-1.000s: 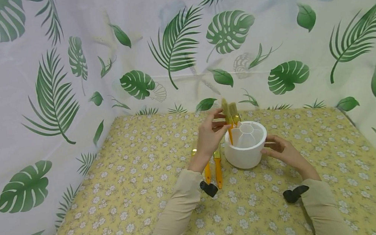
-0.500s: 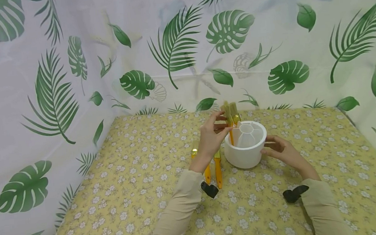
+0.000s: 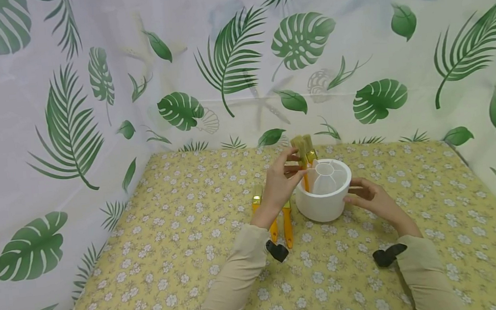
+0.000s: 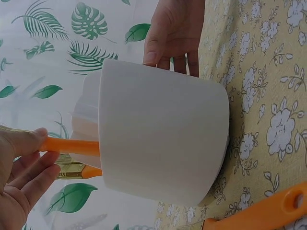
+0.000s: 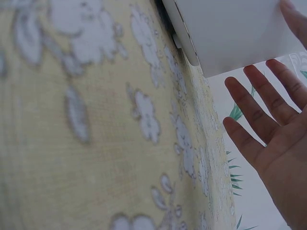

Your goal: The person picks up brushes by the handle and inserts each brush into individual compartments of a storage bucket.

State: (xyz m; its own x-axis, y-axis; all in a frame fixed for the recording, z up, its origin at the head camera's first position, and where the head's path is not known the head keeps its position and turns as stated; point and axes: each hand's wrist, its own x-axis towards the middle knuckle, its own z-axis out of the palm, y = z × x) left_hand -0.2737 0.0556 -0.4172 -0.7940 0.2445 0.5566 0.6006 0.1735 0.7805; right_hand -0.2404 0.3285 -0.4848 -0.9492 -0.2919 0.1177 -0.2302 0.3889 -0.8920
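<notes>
My left hand (image 3: 277, 187) pinches a paintbrush (image 3: 299, 145) between thumb and fingers, bristles up. Its orange handle (image 4: 76, 146) reaches down inside the rim of a white round divided holder (image 3: 321, 208). Just behind it, a second paintbrush (image 3: 311, 155) stands in the holder, bristles up as well. My right hand (image 3: 377, 205) is at the holder's right side, thumb and fingertips against the wall. In the right wrist view its fingers (image 5: 256, 112) are spread and nearly straight.
Two more orange-handled paintbrushes lie left of the holder: one paintbrush (image 3: 288, 223) beside it, another paintbrush (image 3: 257, 201) partly hidden behind my left wrist. A yellow floral cloth (image 3: 173, 260) covers the table. Leaf-printed curtains (image 3: 231, 68) hang behind and at the sides.
The paintbrush in my left hand has sunk a little lower into the holder, its bristles dropping slightly with the hand. My right hand and the holder have stayed in place.
</notes>
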